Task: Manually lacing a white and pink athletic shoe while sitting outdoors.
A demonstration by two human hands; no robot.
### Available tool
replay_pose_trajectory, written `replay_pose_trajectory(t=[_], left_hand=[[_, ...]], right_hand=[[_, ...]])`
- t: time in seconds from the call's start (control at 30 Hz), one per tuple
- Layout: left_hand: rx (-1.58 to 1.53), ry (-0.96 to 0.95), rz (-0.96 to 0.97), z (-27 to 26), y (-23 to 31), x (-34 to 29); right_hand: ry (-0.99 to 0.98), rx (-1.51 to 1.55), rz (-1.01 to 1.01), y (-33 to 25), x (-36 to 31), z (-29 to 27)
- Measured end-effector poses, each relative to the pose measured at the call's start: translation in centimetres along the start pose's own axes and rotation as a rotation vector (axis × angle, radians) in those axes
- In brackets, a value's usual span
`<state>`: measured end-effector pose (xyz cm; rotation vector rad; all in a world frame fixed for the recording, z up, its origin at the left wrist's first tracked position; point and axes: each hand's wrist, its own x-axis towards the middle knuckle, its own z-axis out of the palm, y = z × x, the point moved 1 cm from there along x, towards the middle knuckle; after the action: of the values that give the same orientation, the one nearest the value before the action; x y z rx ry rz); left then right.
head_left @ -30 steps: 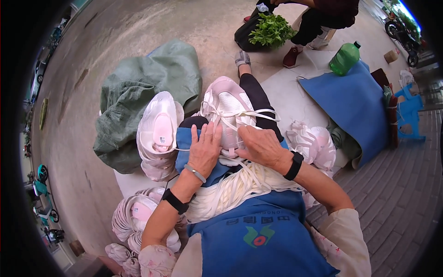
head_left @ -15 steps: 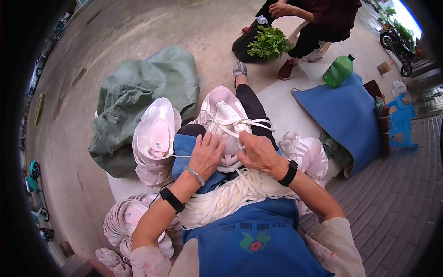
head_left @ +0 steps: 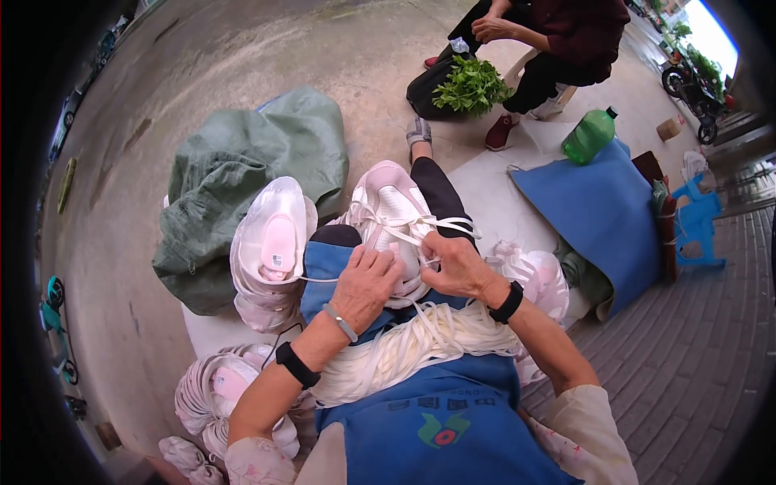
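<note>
In the head view, a pink-and-white sneaker (head_left: 390, 199) lies longways between the left hand (head_left: 366, 280) and right hand (head_left: 461, 267), toe pointing away. Their bent fingers touch it; I can't tell if they grip. White laces (head_left: 404, 347) edge the heel; there's room past the toe.

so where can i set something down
Bare concrete lies between the green sheet and the dark bag; pale sheeting between the leg and blue mat is mostly bare. Crowded: around the pink-white shoe, with left hand, right hand, heaped laces, and more shoes either side.
</note>
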<state>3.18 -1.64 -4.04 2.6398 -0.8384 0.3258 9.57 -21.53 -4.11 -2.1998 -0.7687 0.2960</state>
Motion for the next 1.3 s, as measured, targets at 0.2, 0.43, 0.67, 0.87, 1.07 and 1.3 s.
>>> replay_pose_trajectory(t=[0.2,0.43,0.67,0.87,1.07,1.3], left_hand=[[0.156,-0.201,0.089,1.8,-0.1,1.3],[0.053,-0.073,0.091,2.1,0.0,-1.1],[-0.147,0.014,-0.026,0.1,-1.1,-2.1],[-0.179,0.014,-0.078,0.3,0.2,-0.4],[-0.11,-0.048,-0.065,0.7,0.6,-1.6],[-0.344,0.089,-0.081,0.0,-0.4,-1.6]], right_hand=[[0.019,-0.081,-0.022,-0.2,-0.9,0.5],[-0.005,-0.055,-0.008,-1.3,-2.0,2.5],[0.043,-0.064,-0.07,-2.0,-1.4,1.4],[0.023,-0.105,0.003,-0.6,-0.7,-0.2],[0.012,-0.059,-0.015,-1.0,-0.2,0.8],[-0.013,-0.045,0.027,-1.2,0.0,1.0]])
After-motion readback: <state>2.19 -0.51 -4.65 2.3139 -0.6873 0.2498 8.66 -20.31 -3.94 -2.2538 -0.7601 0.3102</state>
